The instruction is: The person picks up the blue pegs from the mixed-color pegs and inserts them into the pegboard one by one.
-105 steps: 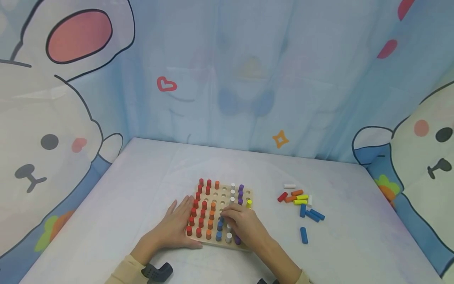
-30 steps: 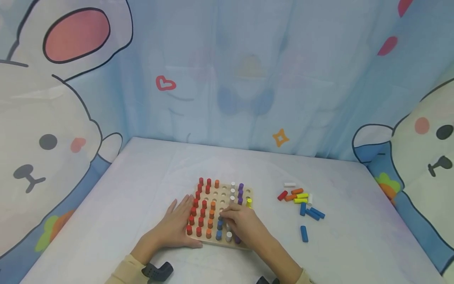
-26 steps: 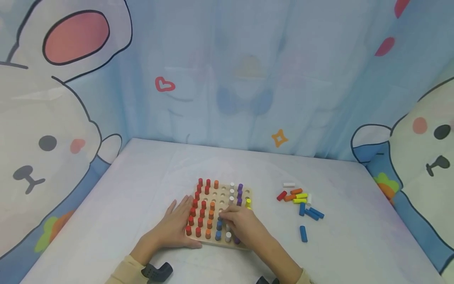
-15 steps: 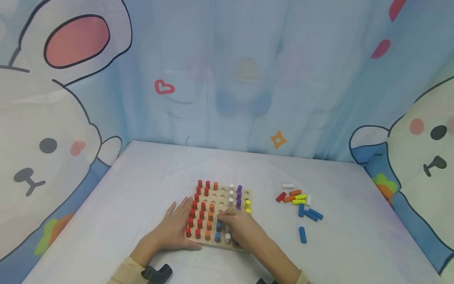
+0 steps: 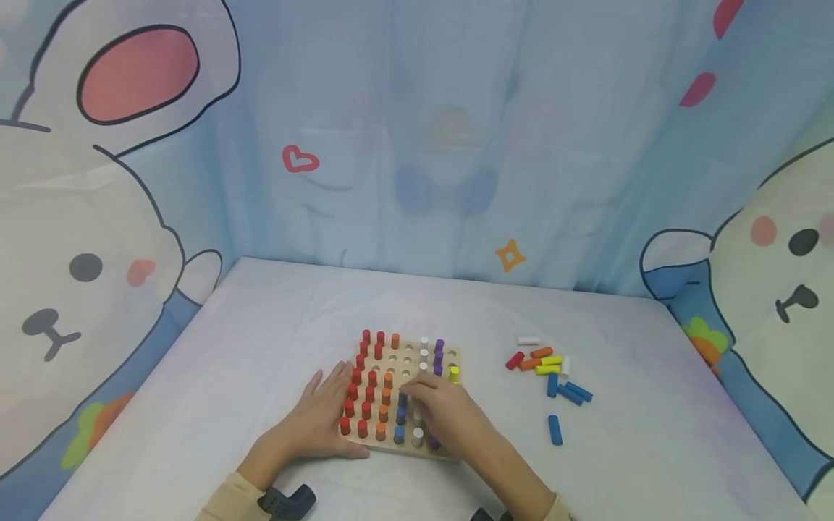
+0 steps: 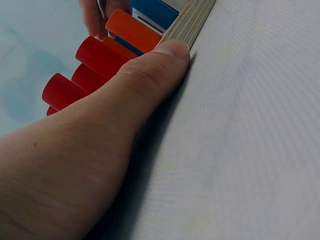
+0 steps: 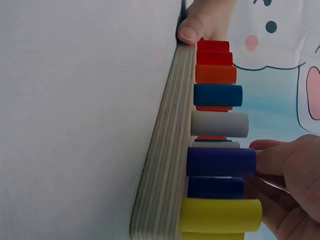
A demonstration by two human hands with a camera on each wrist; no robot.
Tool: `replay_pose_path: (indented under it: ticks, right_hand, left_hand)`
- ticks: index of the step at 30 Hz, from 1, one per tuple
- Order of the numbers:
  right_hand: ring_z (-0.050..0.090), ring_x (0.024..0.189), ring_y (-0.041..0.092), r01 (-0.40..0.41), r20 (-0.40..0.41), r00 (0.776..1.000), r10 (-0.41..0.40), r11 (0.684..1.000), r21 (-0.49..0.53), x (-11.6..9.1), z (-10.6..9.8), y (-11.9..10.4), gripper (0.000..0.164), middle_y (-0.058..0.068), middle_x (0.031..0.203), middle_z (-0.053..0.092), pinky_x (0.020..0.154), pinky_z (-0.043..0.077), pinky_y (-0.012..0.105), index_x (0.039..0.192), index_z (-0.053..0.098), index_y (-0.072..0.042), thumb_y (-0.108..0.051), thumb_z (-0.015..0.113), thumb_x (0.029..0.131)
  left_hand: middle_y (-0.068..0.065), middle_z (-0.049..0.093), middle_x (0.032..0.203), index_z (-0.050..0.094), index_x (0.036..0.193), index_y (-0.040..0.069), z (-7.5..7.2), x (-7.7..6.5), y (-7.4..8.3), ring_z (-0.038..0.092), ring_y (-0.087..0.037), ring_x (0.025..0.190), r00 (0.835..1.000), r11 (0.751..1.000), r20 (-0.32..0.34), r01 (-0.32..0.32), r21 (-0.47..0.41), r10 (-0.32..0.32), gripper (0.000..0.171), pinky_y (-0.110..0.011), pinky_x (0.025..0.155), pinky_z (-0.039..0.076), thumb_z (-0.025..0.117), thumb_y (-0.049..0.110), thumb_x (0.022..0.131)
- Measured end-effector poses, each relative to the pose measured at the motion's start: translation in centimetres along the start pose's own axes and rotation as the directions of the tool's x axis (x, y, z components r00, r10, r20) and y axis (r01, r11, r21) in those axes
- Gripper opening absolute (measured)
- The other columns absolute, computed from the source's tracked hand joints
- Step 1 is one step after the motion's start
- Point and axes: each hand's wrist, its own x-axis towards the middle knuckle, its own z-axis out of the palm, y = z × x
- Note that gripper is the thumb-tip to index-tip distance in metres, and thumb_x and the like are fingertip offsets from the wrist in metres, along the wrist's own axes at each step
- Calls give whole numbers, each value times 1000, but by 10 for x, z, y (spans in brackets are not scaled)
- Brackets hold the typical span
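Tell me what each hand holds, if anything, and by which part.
Right hand: a blue peg, apparently pinched by its top end. Left hand: no peg; it rests against the pegboard's left and front edges.

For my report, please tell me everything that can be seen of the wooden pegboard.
The wooden pegboard is pale, squarish and lies flat on the white table; its striped edge looks like layered plywood. Round holes run in rows: many hold upright red, orange, blue, white, purple and yellow pegs, but several toward the far side are empty. The left hand lies against its left side, thumb on the near edge. The right hand hides part of it.
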Motion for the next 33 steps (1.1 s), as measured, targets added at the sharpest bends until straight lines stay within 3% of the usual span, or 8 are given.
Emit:
replay_pose_path:
  ticks: [4, 11, 24, 33]
  right_hand:
    - [67, 97, 10, -10, -75, 997, 9, 1000, -10, 0, -4, 5, 23, -8, 106, 67, 81, 55, 23, 110, 69, -19, -18, 69, 87]
    - [67, 97, 11, -95, -164, 982, 91, 995, -21, 1, -18, 16, 25, -5, 103, 68, 82, 56, 26, 108, 71, -20, -19, 74, 83]
    - [66, 97, 21, -219, -292, 932, 212, 976, 10, -5, -51, 61, 31, 3, 107, 68, 81, 57, 36, 116, 67, -15, -18, 71, 85]
    - [68, 88, 26, -195, -413, 893, 180, 981, 4, -13, -67, 90, 33, 10, 106, 68, 73, 58, 39, 114, 68, -6, -13, 74, 83]
  left_hand:
    - [-7, 13, 161, 11, 153, 6, 0, 0, 0, 7, -23, 149, 1000, 1000, -2, 1, -6, -1, 129, -53, 119, 3, 59, 83, 61]
    - [-7, 13, 161, 11, 153, 7, 0, 1, 0, 7, -23, 149, 1000, 1000, 0, 2, -15, -2, 129, -53, 119, 2, 61, 81, 61]
    - [-6, 13, 161, 10, 153, 7, -1, 0, 0, 7, -22, 149, 1000, 1000, -3, -3, -23, 3, 129, -53, 119, 2, 62, 81, 61]
    - [-6, 11, 161, 9, 153, 8, 0, 1, -1, 5, -21, 149, 1000, 1000, 4, 1, -15, -1, 129, -52, 119, 1, 61, 82, 61]
